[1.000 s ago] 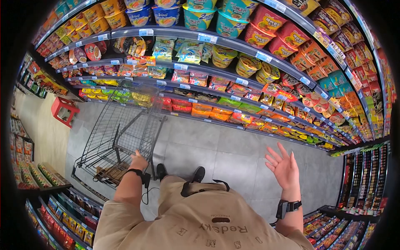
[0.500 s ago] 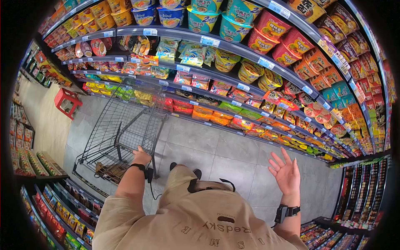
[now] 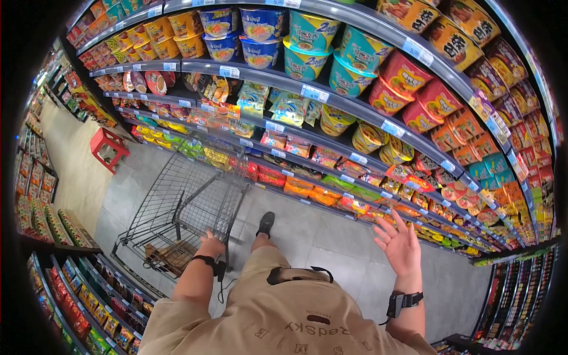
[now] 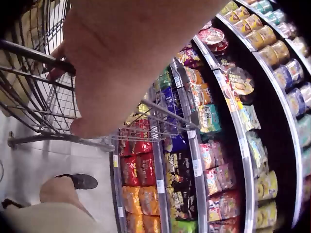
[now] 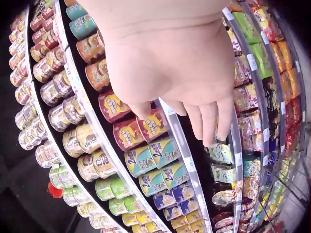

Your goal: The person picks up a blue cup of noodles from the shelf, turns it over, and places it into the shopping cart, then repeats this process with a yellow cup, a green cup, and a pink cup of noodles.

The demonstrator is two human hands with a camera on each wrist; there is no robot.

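The shopping cart (image 3: 183,204) is made of thin dark metal wire, and its bars look smooth and a bit dull. A brown cardboard box (image 3: 168,255) with a matt, rough look lies low in it. The floor (image 3: 307,228) is grey tile, smooth with a soft shine. The noodle cups (image 3: 307,32) have glossy paper lids. The snack bags (image 3: 299,189) are shiny plastic. The stool (image 3: 109,148) is red plastic. The shirt (image 3: 296,322) is soft tan cloth.

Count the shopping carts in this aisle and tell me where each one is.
1. The single shopping cart stands on the floor before the noodle shelves, its handle gripped by the left hand. The right hand is raised, holding nothing. Others could be out of view.
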